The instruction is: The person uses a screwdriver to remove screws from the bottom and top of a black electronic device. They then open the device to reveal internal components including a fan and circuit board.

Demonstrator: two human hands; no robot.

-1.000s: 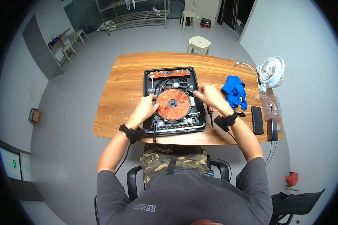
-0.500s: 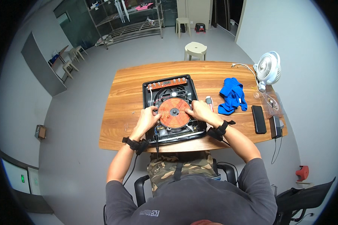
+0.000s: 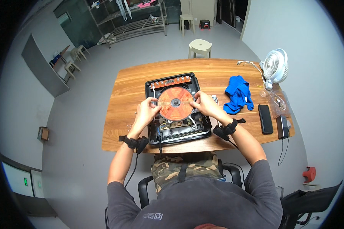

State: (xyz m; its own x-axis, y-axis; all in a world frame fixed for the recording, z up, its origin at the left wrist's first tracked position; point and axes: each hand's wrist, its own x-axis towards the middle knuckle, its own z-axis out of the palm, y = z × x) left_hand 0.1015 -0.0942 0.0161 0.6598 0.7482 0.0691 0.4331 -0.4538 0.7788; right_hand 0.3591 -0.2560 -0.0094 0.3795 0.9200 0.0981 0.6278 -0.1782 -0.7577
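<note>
An opened induction cooker, a black casing (image 3: 205,133) with its electronics exposed, sits near the table's front edge. Above its middle is a round orange coil disc (image 3: 175,113) with a dark centre. My left hand (image 3: 146,113) pinches the disc's left rim, thumb on the face. Its right rim is gripped by my right hand (image 3: 207,105). The disc appears raised from the casing. White wires (image 3: 193,121) run from its lower right side toward a circuit board (image 3: 172,125). An orange control board (image 3: 170,81) lies along the casing's far edge. Most of the fan is hidden beneath the disc.
Right of the casing lie a blue cloth (image 3: 238,94), a black phone-like slab (image 3: 265,119) and a power adapter (image 3: 282,127). A white fan (image 3: 275,65) stands at the far right corner beside a clear box (image 3: 279,103). A small buttoned object (image 3: 215,99) is partly behind my right hand.
Both hands have moved the coil disc up and slightly away from me. More of the circuit board and the white wires shows below it.
</note>
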